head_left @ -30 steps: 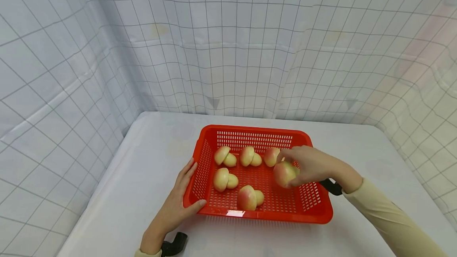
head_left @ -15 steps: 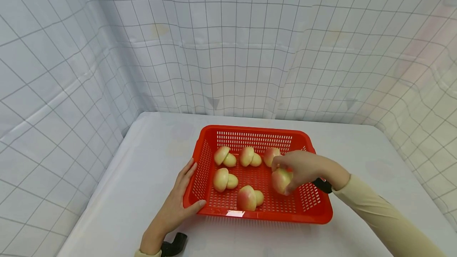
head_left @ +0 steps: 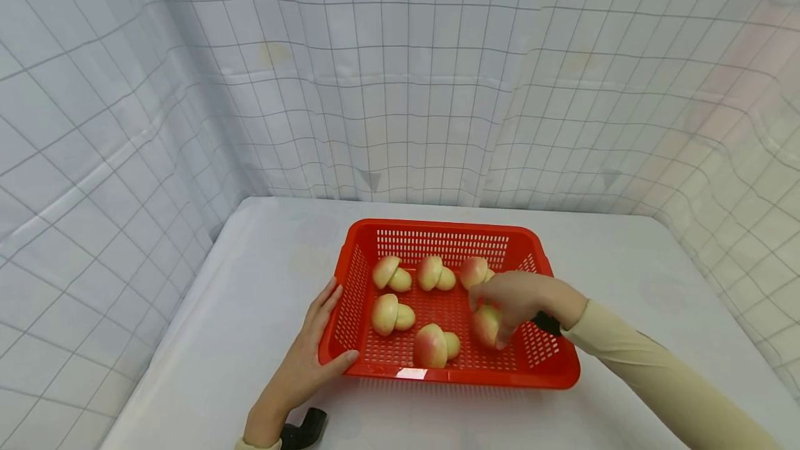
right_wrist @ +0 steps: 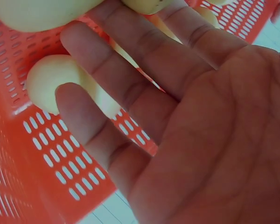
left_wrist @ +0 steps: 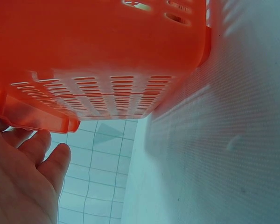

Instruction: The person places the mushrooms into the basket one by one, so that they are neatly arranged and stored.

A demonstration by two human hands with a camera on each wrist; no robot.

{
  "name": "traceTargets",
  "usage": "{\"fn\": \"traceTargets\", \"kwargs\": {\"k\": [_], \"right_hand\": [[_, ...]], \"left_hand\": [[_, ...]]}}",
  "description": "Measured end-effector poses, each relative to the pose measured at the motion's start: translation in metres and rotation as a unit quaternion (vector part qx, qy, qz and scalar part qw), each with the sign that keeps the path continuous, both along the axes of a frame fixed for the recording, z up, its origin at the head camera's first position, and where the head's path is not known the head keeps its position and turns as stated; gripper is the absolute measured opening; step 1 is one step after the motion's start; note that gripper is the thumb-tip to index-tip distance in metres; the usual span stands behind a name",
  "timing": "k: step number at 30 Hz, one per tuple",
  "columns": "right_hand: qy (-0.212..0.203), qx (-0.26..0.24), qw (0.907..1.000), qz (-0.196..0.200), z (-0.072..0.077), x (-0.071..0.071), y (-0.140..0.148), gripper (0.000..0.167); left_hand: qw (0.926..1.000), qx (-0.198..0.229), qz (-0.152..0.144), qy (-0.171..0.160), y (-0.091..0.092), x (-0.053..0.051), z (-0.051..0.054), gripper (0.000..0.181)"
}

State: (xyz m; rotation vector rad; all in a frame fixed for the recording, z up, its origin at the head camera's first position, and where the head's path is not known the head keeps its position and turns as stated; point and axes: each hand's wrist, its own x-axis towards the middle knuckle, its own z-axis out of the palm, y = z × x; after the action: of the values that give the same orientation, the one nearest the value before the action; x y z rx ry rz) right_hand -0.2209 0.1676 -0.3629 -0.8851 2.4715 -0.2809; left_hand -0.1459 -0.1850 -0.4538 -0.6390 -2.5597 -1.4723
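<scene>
A red slotted plastic basket (head_left: 437,374) holds several cream mushrooms with pink-tinged, rounded caps. My right hand (head_left: 521,297) reaches into its right side and grips a mushroom (head_left: 486,327) low over the floor, thumb on the near side and fingers on the far side; its stem is mostly hidden. In the right wrist view, a pale mushroom (right_wrist: 42,13) lies by the fingertips, and another mushroom (right_wrist: 49,79) shows behind the fingers. At the basket's left, my left hand (head_left: 306,360) rests with its thumb on the front rim and its fairly straight fingers along the side.
Three mushrooms line the back of the basket: a left one (head_left: 391,273), a middle one (head_left: 435,273) and a right one (head_left: 473,272). Nearer are two more, a left mushroom (head_left: 392,314) and a front mushroom (head_left: 435,346). A white-covered table (head_left: 262,283) lies beneath, with grid-patterned curtains (head_left: 400,110) around.
My right hand has moved left and down with the mushroom, from higher over the basket's right side to near its floor. The left hand has stayed at the rim.
</scene>
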Motion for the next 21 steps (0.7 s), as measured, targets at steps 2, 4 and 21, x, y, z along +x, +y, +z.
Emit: {"fn": "traceTargets", "kwargs": {"k": [2, 4, 21], "right_hand": [[-0.005, 0.008, 1.0, -0.001, -0.003, -0.001, -0.001, 0.044], [-0.01, 0.016, 0.9998, -0.003, -0.005, -0.002, -0.003, 0.044], [-0.041, 0.037, 0.9979, -0.035, -0.011, 0.001, -0.012, 0.045]], "left_hand": [[1.0, 0.001, 0.0, -0.004, 0.0, 0.0, 0.001, 0.091], [1.0, 0.003, 0.0, -0.007, 0.0, 0.001, 0.001, 0.091], [1.0, 0.003, 0.0, -0.009, 0.007, 0.011, 0.026, 0.086]]}}
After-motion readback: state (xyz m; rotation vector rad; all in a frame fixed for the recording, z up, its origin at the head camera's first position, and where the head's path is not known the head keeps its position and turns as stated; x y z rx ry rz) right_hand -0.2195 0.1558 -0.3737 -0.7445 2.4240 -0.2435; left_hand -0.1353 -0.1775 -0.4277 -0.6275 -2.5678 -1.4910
